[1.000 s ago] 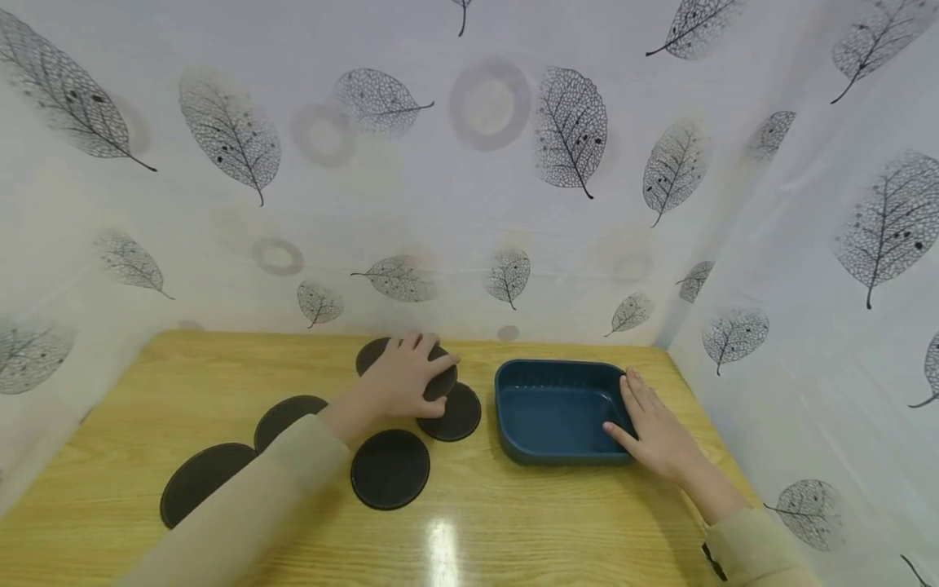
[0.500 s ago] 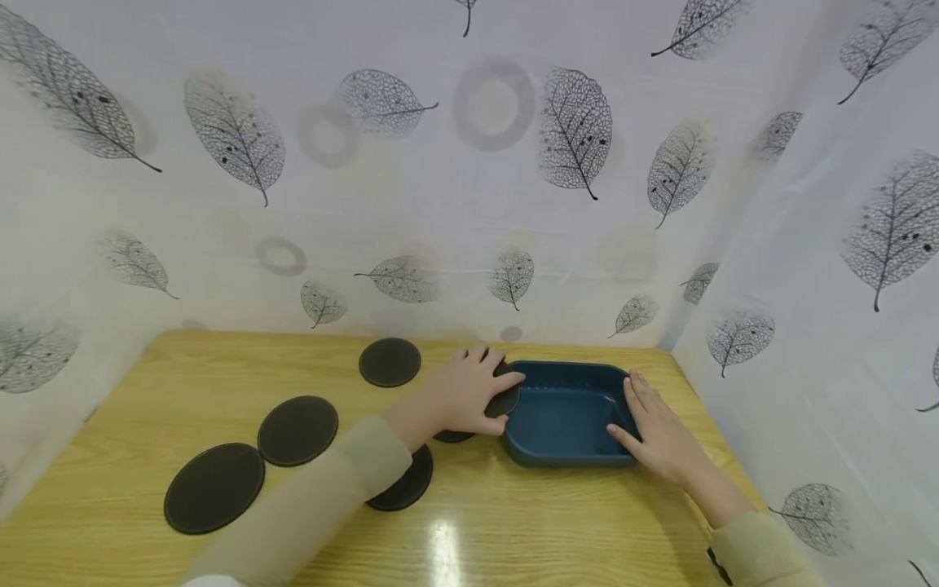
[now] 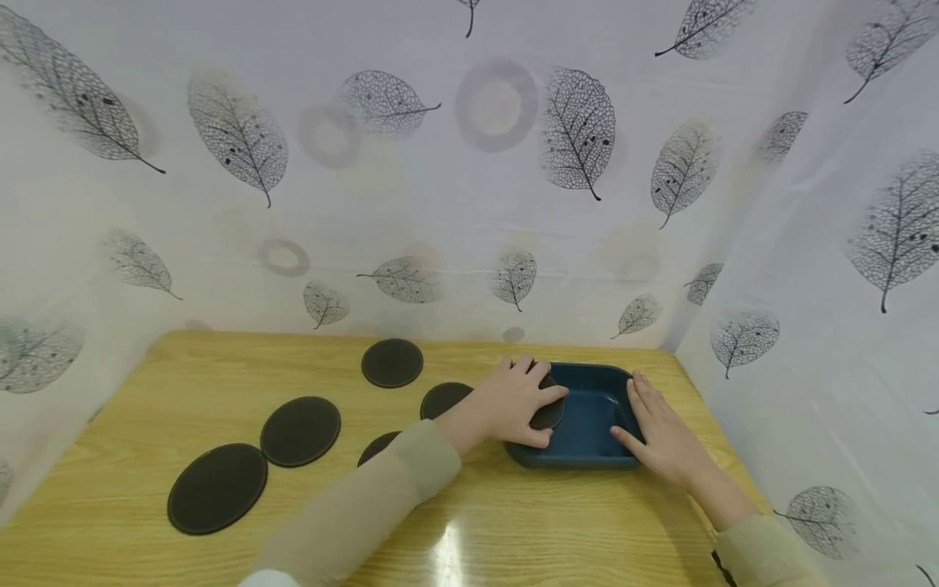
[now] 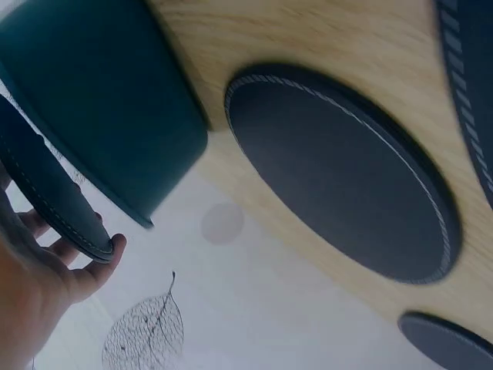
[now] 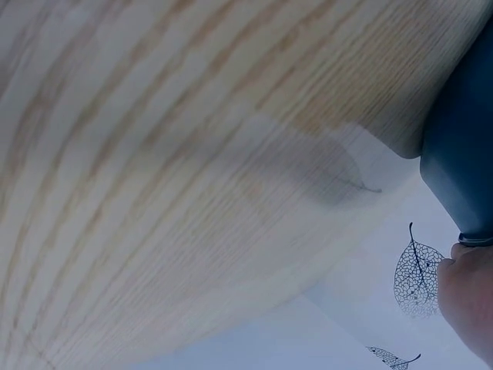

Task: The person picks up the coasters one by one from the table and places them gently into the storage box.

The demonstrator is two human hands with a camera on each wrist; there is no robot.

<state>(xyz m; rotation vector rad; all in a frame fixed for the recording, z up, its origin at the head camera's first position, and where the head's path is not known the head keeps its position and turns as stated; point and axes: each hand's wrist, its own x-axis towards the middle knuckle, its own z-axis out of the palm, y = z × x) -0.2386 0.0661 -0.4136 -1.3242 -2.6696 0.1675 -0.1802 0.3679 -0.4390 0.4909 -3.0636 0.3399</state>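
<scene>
My left hand [image 3: 509, 403] holds a round black coaster [image 3: 546, 408] by its edges, above the left part of a dark blue rectangular container [image 3: 596, 463]. In the left wrist view, the coaster [image 4: 54, 185] shows pale stitching around its rim and tilts beside the container's wall [image 4: 100, 92]. Lying along the container's right rim are the straight fingers of my right hand [image 3: 663, 440], its thumb reaching over the inside. Nearest the left forearm, two coasters on the table are partly covered: one [image 3: 444, 397] behind the wrist, another [image 3: 377, 446] under the sleeve.
Farther left on the wooden table [image 3: 147, 408] lie more black coasters: one at the back [image 3: 392, 363], one in the middle [image 3: 301, 430] and one nearer the front [image 3: 218, 489]. A leaf-patterned white curtain [image 3: 411, 204] rises behind the table and along its right side.
From the back coasters, my left hand has moved right with a coaster to above the container. The back-left coaster has come into full view. My right hand stays at the rim.
</scene>
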